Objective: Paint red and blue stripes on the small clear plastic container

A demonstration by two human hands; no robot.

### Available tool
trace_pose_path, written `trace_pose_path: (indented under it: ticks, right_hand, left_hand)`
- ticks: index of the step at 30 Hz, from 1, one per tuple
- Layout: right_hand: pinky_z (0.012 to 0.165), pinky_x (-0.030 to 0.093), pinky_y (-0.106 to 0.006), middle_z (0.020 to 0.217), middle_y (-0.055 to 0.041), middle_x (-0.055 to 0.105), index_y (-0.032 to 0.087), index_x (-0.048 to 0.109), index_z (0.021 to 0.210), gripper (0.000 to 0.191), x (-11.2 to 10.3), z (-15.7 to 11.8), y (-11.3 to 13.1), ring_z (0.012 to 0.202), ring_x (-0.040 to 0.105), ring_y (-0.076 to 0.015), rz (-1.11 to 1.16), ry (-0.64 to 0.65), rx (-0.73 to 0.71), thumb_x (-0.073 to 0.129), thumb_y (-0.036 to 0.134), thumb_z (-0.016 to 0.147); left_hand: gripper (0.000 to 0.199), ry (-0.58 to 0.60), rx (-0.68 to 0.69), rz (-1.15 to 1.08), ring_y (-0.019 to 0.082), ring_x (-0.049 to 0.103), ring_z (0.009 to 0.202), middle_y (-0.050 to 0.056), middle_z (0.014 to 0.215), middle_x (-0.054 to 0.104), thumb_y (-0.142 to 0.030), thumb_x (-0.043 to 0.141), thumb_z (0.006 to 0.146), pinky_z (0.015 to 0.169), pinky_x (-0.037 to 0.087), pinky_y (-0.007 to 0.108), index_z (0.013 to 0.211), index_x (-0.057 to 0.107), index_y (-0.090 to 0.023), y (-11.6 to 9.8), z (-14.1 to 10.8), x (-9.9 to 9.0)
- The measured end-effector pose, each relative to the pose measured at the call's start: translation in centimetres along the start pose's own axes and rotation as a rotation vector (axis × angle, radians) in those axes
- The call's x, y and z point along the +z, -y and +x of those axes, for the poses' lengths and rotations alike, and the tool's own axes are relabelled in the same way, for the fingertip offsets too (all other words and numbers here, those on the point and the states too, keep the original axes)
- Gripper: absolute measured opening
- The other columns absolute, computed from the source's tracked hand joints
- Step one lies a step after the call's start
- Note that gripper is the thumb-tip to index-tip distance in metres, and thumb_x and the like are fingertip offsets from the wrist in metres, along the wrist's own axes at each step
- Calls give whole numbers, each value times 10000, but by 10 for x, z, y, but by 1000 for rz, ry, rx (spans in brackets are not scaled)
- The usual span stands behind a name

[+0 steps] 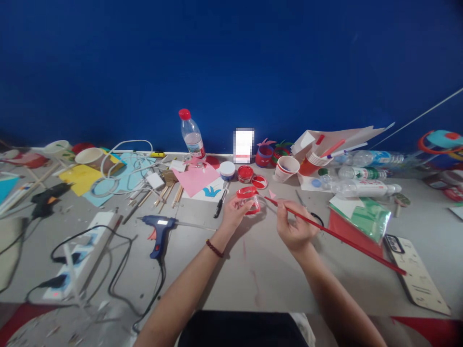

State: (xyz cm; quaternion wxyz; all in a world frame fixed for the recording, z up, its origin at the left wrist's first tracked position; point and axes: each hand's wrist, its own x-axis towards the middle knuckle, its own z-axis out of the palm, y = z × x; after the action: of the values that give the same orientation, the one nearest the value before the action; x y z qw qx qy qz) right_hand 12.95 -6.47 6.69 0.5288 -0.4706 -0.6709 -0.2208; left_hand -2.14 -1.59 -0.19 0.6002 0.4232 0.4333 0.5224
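Blue wall [231,72] rises behind the cluttered grey table [267,294] where I work, and I take my bearings from the uncovered red paint jar [245,173]. Just on my side of that jar, my left hand [234,209] grips a clear plastic piece [249,203] by its left side, fingers curled about it, red showing along its upper and lower edges. My right hand [294,226], nearer me and to the right of the jar, pinches a long red brush [347,238] like a pen, its tip aimed at the piece; I cannot tell whether bristles and plastic touch. I judge this to be the painting step, with the edges coloured and the middle largely clear. To my mind, the next stroke calls for a steady left hold, a light tip and some turning of the piece to bring bare plastic round. Paint should be easy to reach: the jar stands just beyond the piece, its red-smeared lid [259,181] close on its right.
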Motion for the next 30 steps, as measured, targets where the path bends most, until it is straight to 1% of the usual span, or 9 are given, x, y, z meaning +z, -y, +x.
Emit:
trace_pose_path:
  ticks: [3, 6, 10, 13, 15, 20, 24, 27, 30]
  right_hand:
    - [648, 610, -245, 769, -32, 764, 208, 623, 945, 117, 1, -4, 4, 669, 747, -162, 59, 35, 8, 604, 96, 916]
    - [649, 618, -251, 775, -39, 763, 213, 617, 968, 142, 2, -7, 10, 696, 756, -173, 135, 62, -23, 595, 84, 912]
    - [677, 639, -285, 832, -49, 772, 226, 620, 1037, 198, 6, -13, 16, 756, 769, -197, 214, 50, -56, 611, 87, 897]
    - [699, 645, -293, 863, -73, 774, 210, 628, 1051, 216, 6, -16, 20, 791, 770, -203, 263, 73, -59, 624, 74, 883]
    - [711, 646, -292, 861, -88, 772, 193, 631, 1051, 222, 6, -16, 22, 810, 771, -204, 294, 84, -84, 614, 53, 879]
    - [695, 651, -290, 857, -95, 776, 188, 629, 1082, 225, 5, -13, 25, 798, 768, -192, 351, 71, -103, 592, 60, 900]
    - [686, 656, -293, 869, -79, 785, 205, 637, 1092, 234, 6, -13, 22, 807, 774, -196, 376, 68, -99, 608, 77, 898]
    - [692, 649, -281, 873, -70, 788, 211, 641, 1058, 228, 6, -10, 20, 796, 776, -194, 356, 63, -76, 620, 62, 886]
    - [664, 637, -260, 810, -57, 779, 208, 632, 1008, 186, 3, -4, 18, 747, 773, -185, 308, 52, -47, 600, 59, 901]
  left_hand:
    - [367, 22, 9, -16, 269, 724, 918, 124, 952, 775, -405, 838, 691, 769, 622, 386, 950, 785, -150, 0, -1, 1]
    - [358, 36, 53, 14, 263, 720, 938, 124, 986, 772, -405, 824, 716, 792, 621, 388, 975, 789, -161, 2, -2, 0]
    - [331, 37, 85, 43, 242, 719, 874, 122, 1042, 763, -374, 799, 738, 719, 620, 363, 992, 787, -163, 6, 0, -1]
    - [243, 11, 161, 127, 245, 708, 911, 111, 1020, 762, -297, 787, 714, 773, 601, 362, 921, 793, -169, 9, 2, -2]
    - [232, 4, 179, 168, 246, 703, 932, 107, 1005, 762, -288, 776, 716, 815, 584, 370, 918, 791, -176, 10, 3, -3]
    - [250, -3, 154, 198, 235, 701, 889, 105, 1002, 762, -355, 785, 729, 802, 569, 369, 913, 789, -186, 8, 3, -4]
    - [253, 12, 141, 160, 242, 695, 950, 101, 1036, 755, -357, 795, 715, 859, 564, 380, 909, 791, -195, 6, 2, -3]
    - [215, -8, 100, 135, 241, 695, 930, 90, 964, 759, -317, 804, 688, 867, 570, 390, 859, 787, -188, 5, 3, -4]
    - [215, -17, 67, 85, 247, 702, 910, 84, 887, 761, -302, 823, 659, 846, 587, 390, 833, 784, -183, 5, 3, -4]
